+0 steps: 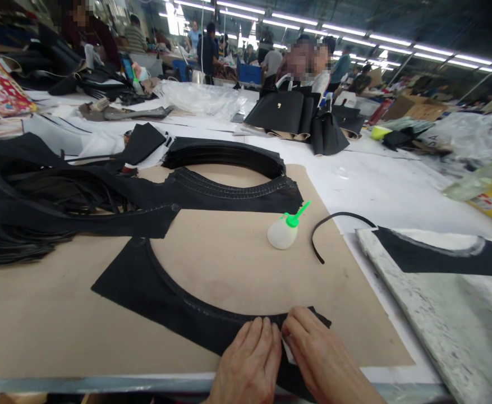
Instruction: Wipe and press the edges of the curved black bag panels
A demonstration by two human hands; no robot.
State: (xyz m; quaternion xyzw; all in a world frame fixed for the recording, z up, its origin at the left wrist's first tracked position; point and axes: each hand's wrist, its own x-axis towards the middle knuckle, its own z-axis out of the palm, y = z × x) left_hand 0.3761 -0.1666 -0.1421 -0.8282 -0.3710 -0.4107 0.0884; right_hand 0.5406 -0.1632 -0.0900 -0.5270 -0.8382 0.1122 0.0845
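A curved black piece (178, 303) lies on brown paper (212, 258) at the table's front edge. My left hand (252, 356) presses on it near its right part, fingers together and flat. Beside it, my right hand (313, 348) has its fingers bent over the curved rim, pinching something white and small that is mostly hidden. Behind the hands stands a white squeeze bottle (282, 234) with a green nozzle. A thin black strip (319, 224) curls to its right.
Stacked black curved pieces (224, 154) and black strips (60, 191) lie behind and left. At right, a pale slab (447, 320) carries another black piece (443, 255). Black bags (279, 112), clear plastic (203, 98) and people are farther back.
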